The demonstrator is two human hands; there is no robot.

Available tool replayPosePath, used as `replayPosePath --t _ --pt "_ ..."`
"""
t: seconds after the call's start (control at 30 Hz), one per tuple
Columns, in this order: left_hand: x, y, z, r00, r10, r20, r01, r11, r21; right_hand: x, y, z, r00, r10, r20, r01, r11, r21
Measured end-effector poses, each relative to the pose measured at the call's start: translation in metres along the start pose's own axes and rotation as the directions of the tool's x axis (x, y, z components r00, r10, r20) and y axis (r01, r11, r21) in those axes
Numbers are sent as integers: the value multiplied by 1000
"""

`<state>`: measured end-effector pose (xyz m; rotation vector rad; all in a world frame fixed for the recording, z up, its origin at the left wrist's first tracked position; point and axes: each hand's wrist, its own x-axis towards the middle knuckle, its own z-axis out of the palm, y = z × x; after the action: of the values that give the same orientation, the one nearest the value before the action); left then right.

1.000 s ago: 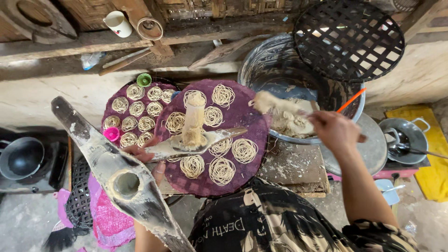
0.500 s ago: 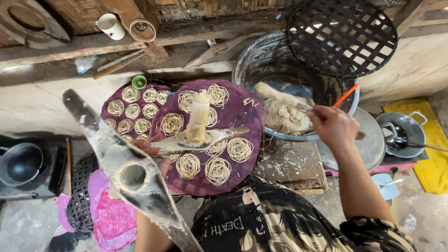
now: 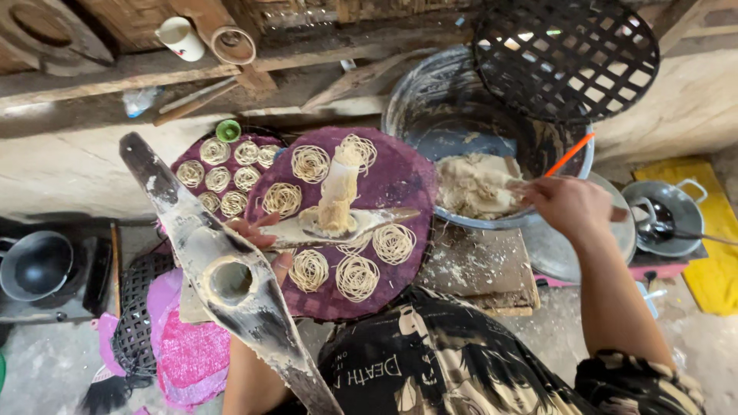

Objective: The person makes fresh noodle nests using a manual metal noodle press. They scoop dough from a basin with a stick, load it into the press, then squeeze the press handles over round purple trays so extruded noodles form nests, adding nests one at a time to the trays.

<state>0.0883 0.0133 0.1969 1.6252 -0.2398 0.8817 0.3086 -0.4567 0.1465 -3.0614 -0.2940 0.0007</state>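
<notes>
My left hand (image 3: 257,234) grips a dough-smeared wooden press over a purple woven mat (image 3: 400,184). The press's long handle with a round hole (image 3: 231,280) slants toward me. Its other arm (image 3: 346,223) lies across the mat and carries an upright plug of pale dough (image 3: 338,188). Several coils of fine noodle (image 3: 357,277) lie on the mat. My right hand (image 3: 569,207) reaches into a large metal basin (image 3: 419,104), closed on an orange-handled tool (image 3: 569,154) whose end touches the lump of dough (image 3: 477,184).
A second purple mat (image 3: 188,157) with several noodle coils and a small green cup (image 3: 227,131) lies behind. A black lattice tray (image 3: 569,54) leans over the basin. A metal pot (image 3: 673,215) stands right, a dark bowl (image 3: 34,265) left, a pink cloth (image 3: 192,357) below.
My right hand has lowered the tool's pale end into the dough in the basin. The press in my left hand has stayed over the mat.
</notes>
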Motion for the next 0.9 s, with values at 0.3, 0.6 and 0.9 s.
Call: replayPosePath --t 0.3,0.6,0.9 --pt "10 19 11 992 -96 76 105 987 -119 39 22 54 985 -10 171 49 973 -225" --pt "9 39 21 988 -133 72 132 991 19 66 -20 109 945 -195 261 221 973 -72" --pt "23 46 32 976 -194 96 198 980 -29 61 17 61 899 -139 415 148 989 11"
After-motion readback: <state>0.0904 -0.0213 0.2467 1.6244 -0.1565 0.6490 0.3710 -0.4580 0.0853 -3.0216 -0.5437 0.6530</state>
